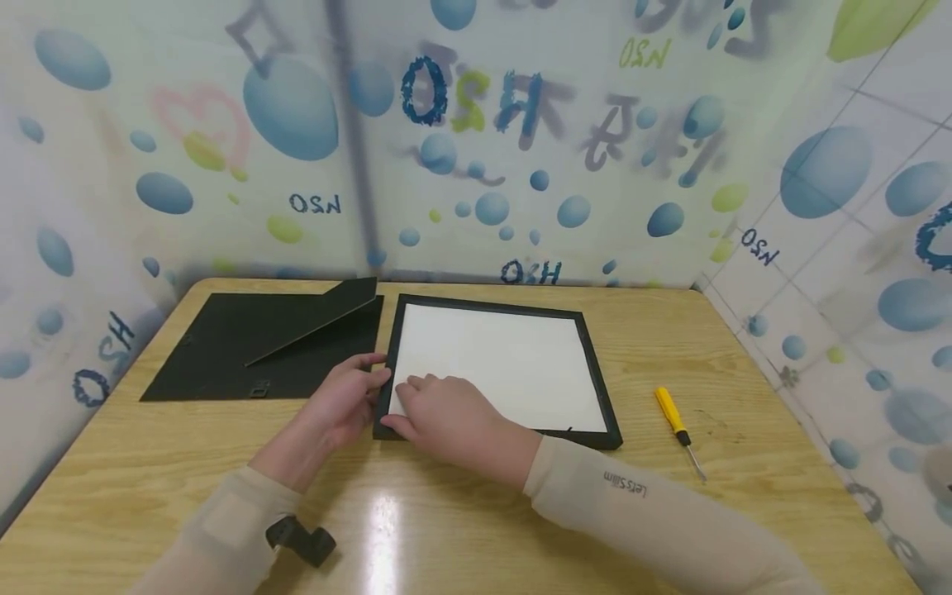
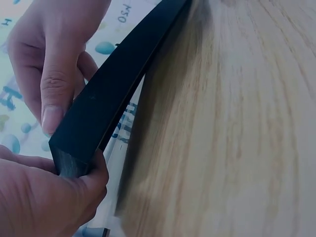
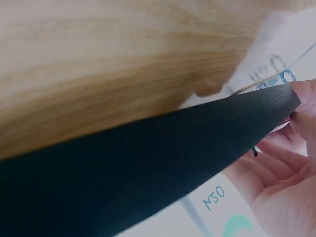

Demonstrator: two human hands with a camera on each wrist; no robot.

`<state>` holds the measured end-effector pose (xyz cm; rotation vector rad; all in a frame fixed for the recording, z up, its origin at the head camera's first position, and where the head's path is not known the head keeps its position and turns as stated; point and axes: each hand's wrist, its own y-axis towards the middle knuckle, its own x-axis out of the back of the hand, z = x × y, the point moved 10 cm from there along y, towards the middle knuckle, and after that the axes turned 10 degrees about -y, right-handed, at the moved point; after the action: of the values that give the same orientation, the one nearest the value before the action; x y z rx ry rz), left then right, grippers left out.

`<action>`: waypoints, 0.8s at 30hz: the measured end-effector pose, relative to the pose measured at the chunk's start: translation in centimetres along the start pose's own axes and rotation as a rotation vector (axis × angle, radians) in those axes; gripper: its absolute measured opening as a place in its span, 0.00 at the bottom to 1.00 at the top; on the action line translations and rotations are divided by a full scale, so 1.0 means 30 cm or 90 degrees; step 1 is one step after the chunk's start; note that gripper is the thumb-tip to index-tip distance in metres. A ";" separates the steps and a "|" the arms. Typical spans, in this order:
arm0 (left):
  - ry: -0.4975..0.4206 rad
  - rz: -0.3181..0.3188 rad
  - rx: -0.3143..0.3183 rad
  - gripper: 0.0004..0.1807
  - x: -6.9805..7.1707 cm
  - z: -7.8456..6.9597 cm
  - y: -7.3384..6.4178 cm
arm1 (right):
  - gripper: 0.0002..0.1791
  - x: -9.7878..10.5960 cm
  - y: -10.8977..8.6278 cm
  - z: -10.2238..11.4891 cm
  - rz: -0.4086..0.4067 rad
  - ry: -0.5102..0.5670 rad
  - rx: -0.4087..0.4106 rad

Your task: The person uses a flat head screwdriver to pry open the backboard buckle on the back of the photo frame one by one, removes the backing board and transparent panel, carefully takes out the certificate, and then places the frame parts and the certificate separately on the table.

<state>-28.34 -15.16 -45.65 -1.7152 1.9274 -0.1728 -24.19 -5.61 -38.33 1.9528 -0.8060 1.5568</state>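
A black picture frame lies on the wooden table, a white sheet filling its inside. My left hand grips the frame's left side near the front corner. Over that same corner, my right hand pinches the frame, with its thumb on the outer front side and its fingers curled over the inner edge by the sheet. In the left wrist view, left fingers wrap under the corner, and the right thumb presses against the side. A gap shows there between frame and table.
A black backing board with its stand leg folded out lies left of the frame. To the right lies a screwdriver with a yellow handle. Patterned curtain hangs behind the table.
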 end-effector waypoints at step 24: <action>0.033 0.015 -0.027 0.33 0.014 -0.019 -0.014 | 0.15 0.085 0.016 -0.030 -0.048 -0.032 0.093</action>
<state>-28.27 -15.78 -45.12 -1.7296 2.0019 -0.1711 -24.72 -5.65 -35.65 2.1082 -0.6462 1.5676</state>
